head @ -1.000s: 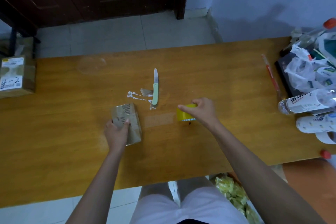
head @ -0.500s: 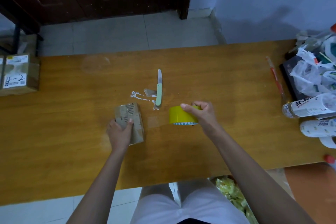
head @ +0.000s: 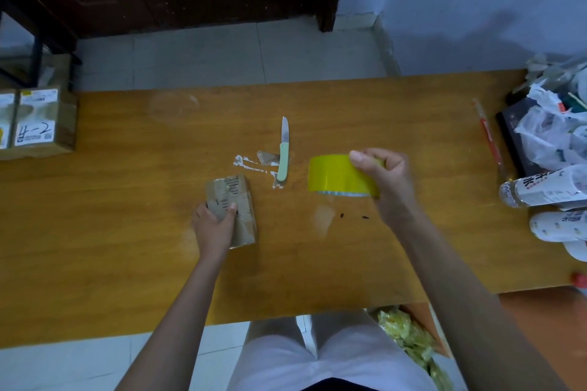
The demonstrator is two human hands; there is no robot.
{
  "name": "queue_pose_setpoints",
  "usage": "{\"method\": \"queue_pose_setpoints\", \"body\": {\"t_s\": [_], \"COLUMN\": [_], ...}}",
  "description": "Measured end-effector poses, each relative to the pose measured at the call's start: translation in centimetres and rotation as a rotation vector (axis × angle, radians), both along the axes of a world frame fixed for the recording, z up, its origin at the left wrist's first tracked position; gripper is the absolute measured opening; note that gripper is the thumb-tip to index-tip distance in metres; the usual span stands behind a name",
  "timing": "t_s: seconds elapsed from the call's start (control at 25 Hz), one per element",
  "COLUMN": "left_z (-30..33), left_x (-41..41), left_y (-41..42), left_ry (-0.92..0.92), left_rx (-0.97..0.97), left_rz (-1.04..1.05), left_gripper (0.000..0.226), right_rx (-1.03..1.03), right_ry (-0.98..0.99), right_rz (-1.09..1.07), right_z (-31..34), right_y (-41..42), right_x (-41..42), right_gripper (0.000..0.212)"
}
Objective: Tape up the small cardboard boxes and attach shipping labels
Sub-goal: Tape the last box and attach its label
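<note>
On the wooden table [head: 413, 257], I have a small cardboard box [head: 233, 203] under one hand and a tape roll in the other.

My left hand [head: 213, 230] grips the near end of the box, thumb curled over its top. My right hand [head: 386, 181] pinches the yellow tape roll [head: 336, 176], held just above the table, right of the box. A green-handled folding knife [head: 283, 154] lies open beyond them, beside white paper scraps [head: 251, 167]. Two labelled boxes [head: 35, 124] sit far left.
</note>
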State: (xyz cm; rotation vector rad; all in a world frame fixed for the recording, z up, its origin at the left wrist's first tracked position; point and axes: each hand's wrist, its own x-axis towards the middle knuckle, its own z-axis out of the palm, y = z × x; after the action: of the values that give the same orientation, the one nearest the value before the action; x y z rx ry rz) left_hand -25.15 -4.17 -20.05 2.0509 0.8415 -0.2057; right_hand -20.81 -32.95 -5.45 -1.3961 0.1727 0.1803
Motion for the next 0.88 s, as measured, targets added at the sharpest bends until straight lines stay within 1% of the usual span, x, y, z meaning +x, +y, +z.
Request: {"method": "queue_pose_setpoints", "body": {"t_s": [0.12, 0.24, 0.32, 0.36, 0.4, 0.44, 0.48, 0.52, 0.56, 0.6, 0.64, 0.68, 0.72, 0.76, 0.8, 0.88], "left_z": [0.4, 0.3, 0.9, 1.3, 1.7, 2.3, 3.4, 4.9, 6.2, 7.6, 9.1, 10.3, 11.2, 11.8, 12.0, 11.9], "left_x": [0.0, 0.0, 0.0, 0.0, -0.1, -0.3, -0.4, -0.4, -0.2, 0.0, 0.1, 0.1, 0.1, 0.3, 0.4, 0.4], "left_y": [-1.0, -3.1, -5.0, -6.1, -7.2, -8.0, -8.8, -9.4, -9.9, -10.4, -11.0, -11.5, -11.8, -12.0, -12.1, -11.8], "left_ry": [-0.013, 0.010, 0.042, 0.064, 0.072, 0.049, -0.042, -0.164, -0.250, -0.248, -0.162, -0.058, 0.041, 0.095, 0.105, 0.071], "left_rx": [-0.008, -0.036, -0.111, -0.118, -0.058, 0.044, 0.133, 0.152, 0.014, -0.273, -0.671, -1.066, -1.326, -1.471, -1.549, -1.593], "left_rz": [-0.010, -0.063, -0.078, -0.095, -0.117, -0.125, -0.111, -0.103, -0.091, -0.076, -0.067, -0.012, 0.048, 0.061, 0.057, 0.056], "left_gripper": [0.057, 0.057, 0.060, 0.062, 0.066, 0.068, 0.066, 0.058, 0.045, 0.034, 0.031, 0.037, 0.047, 0.054, 0.055, 0.047], "right_rx": [-0.033, -0.050, -0.050, -0.036, -0.004, 0.047, 0.123, 0.219, 0.328, 0.448, 0.560, 0.643, 0.701, 0.744, 0.784, 0.834], "right_ry": [-0.068, -0.055, -0.048, -0.045, -0.036, -0.019, 0.011, 0.050, 0.095, 0.135, 0.159, 0.172, 0.182, 0.196, 0.211, 0.232], "right_rz": [0.010, 0.035, 0.035, 0.049, 0.073, 0.094, 0.110, 0.122, 0.135, 0.145, 0.147, 0.136, 0.118, 0.089, 0.057, 0.014], "right_z": [2.3, 2.8, 2.6, 2.5, 2.6, 2.5, 2.5, 2.4, 2.3, 2.2, 2.2, 2.1, 2.1, 2.0, 1.9, 1.7], "right_y": [-0.9, -1.0, -1.0, -1.0, -0.9, -0.8, -0.6, -0.5, -0.3, 0.0, 0.3, 0.8, 1.2, 1.5, 1.6, 1.8], "right_x": [1.5, 1.4, 1.2, 1.2, 1.1, 1.1, 0.9, 0.7, 0.5, 0.3, 0.1, -0.1, -0.2, -0.3, -0.4, -0.4], "right_gripper": [0.037, 0.037, 0.037, 0.037, 0.036, 0.034, 0.032, 0.028, 0.026, 0.028, 0.033, 0.039, 0.045, 0.048, 0.050, 0.051]}}
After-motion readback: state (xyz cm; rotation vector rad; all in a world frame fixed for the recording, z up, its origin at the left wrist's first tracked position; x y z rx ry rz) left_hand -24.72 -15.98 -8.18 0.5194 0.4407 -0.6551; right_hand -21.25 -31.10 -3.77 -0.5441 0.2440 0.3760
